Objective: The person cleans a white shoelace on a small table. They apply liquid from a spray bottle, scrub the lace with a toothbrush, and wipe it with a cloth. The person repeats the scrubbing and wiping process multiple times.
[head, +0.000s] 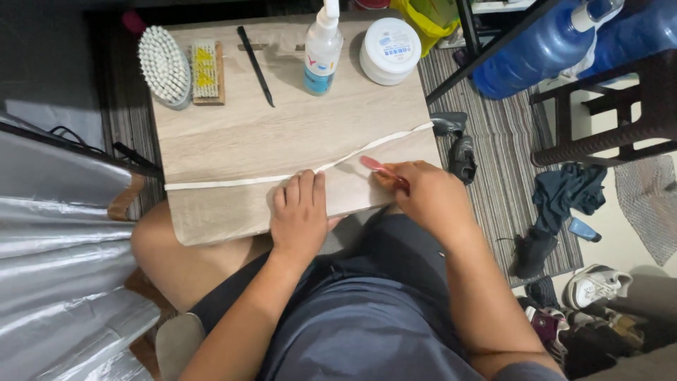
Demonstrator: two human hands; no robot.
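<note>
Gripping red brush (381,169), bristles hidden, right hand (430,197)

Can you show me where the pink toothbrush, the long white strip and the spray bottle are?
pink toothbrush (379,168), head view, on its pink handle near the right hand.
long white strip (233,181), head view, on the strip's middle stretch across the board.
spray bottle (321,56), head view, on its clear body.

Dark grey-blue shorts, matching grey short sleeve, bare forearms and knees.
</note>
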